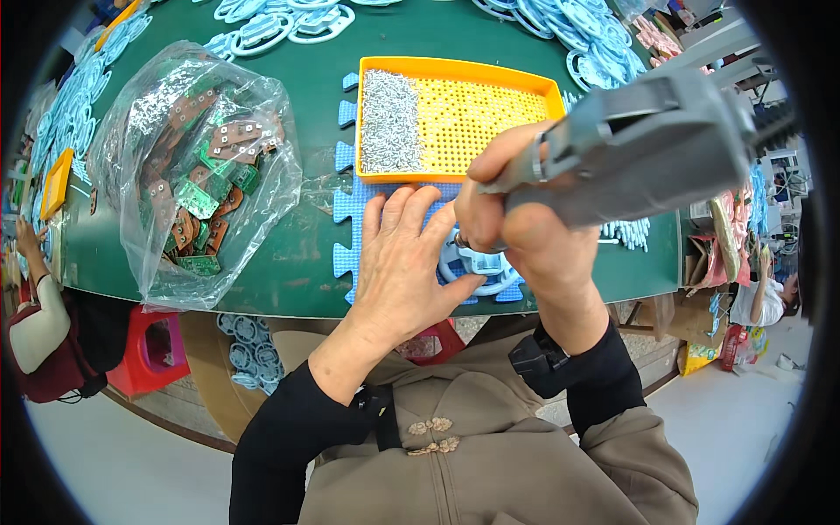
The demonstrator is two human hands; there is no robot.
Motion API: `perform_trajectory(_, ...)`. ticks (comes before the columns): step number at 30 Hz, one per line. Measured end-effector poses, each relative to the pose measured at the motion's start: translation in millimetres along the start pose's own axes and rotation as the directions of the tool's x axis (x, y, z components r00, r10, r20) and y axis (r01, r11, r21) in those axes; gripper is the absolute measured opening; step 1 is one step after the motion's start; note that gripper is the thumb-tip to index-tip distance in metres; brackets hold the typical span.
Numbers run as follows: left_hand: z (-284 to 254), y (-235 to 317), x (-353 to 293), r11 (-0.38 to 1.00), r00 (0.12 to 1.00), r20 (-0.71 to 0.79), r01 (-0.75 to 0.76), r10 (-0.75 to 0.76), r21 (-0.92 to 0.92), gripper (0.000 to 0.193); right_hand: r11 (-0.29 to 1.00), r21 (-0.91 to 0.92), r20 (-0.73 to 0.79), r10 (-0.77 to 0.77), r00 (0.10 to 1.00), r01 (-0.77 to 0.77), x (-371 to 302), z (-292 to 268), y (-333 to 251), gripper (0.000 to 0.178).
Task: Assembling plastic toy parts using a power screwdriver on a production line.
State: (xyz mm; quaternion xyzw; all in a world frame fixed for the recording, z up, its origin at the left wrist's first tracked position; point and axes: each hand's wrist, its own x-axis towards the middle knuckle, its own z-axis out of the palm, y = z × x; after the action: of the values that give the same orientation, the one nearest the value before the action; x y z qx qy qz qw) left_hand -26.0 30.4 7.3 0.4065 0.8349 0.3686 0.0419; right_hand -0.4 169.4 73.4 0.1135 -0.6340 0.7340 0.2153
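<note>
My right hand [542, 232] is wrapped round a grey power screwdriver [630, 144], whose lower end reaches down over a light-blue plastic part [479, 262]. That rounded part lies on a blue foam mat [347, 257] at the table's near edge. The screwdriver's tip is hidden behind my fingers. My left hand [398, 258] lies with its fingers stretched out on the mat, left of the part, its thumb touching the part's near side. Just beyond both hands sits a yellow tray [490, 171] with perforated bottom; small silver screws [389, 122] are heaped in its left end.
A clear plastic bag [131, 166] of green and brown circuit boards [197, 199] stands on the green table [324, 52], at left. Light-blue plastic parts [586, 35] pile along the far side. Thin light-blue sticks [627, 233] lie to the right. A red stool [144, 354] stands below left.
</note>
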Motion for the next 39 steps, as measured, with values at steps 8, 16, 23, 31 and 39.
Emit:
perform_trajectory(8,1.8,-9.0,-5.2,1.0,0.999,-0.041,0.011,-0.011,-0.003,0.079,0.952,-0.267,-0.063,0.137,0.989,-0.149,-2.2,23.4,4.0,0.011)
perform_trajectory(16,9.0,-4.4,-8.3,0.993,0.987,-0.155,0.036,-0.053,-0.109,0.07,0.995,-0.012,0.143,0.095,0.985,-0.094,-3.1,11.4,15.5,0.048)
perform_trajectory(23,2.1,-3.5,-5.8,0.993,0.993,-0.109,0.035,-0.047,-0.114,0.073,0.991,-0.038,0.152,0.13,0.98,-0.125,3.0,16.1,10.5,0.046)
perform_trajectory(31,-4.6,-2.7,0.2,1.0,0.999,-0.049,-0.003,0.002,-0.017,0.08,0.953,-0.216,-0.077,0.198,0.977,-0.21,6.8,3.8,0.7,0.02)
perform_trajectory(39,-7.4,2.9,2.5,1.0,0.999,-0.024,-0.026,0.026,0.0,0.071,0.989,0.022,-0.276,-0.133,0.952,0.145,63.5,-71.0,8.7,0.039)
